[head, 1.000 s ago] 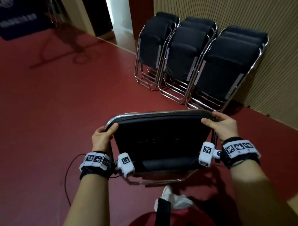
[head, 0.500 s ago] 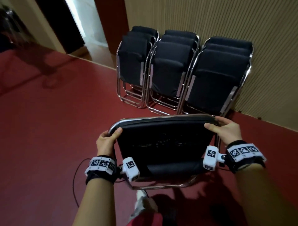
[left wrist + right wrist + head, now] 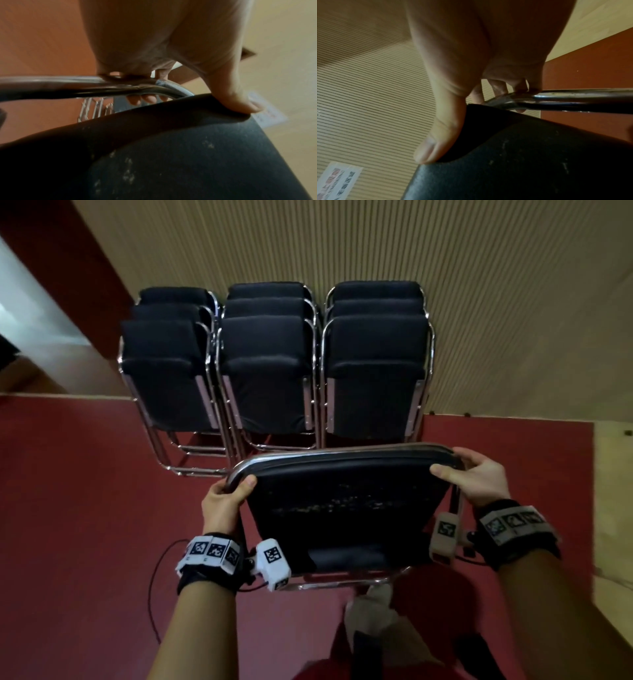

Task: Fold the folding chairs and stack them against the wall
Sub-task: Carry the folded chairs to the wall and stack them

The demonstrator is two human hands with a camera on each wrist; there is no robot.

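Observation:
I carry a folded black chair (image 3: 342, 501) with a chrome frame, held upright in front of me. My left hand (image 3: 226, 494) grips its top left corner, thumb on the black pad and fingers round the chrome tube (image 3: 85, 86). My right hand (image 3: 476, 477) grips the top right corner the same way, thumb (image 3: 436, 146) pressed on the pad (image 3: 539, 162). Three stacks of folded black chairs lean on the ribbed wall (image 3: 376, 241): the left stack (image 3: 164, 378), the middle stack (image 3: 267, 378) and the right stack (image 3: 373, 385). The carried chair hangs just in front of the right stack.
Red floor (image 3: 75, 508) runs to the wall. A dark cable (image 3: 154, 587) lies on the floor by my left arm. A pale floor strip (image 3: 613, 508) lies at the right edge. My foot (image 3: 373, 607) shows below the chair. A doorway opening (image 3: 24, 313) is at the far left.
I have walked closer to the wall with the chair. The stacks now stand straight ahead and larger in view. Both hands keep the same hold.

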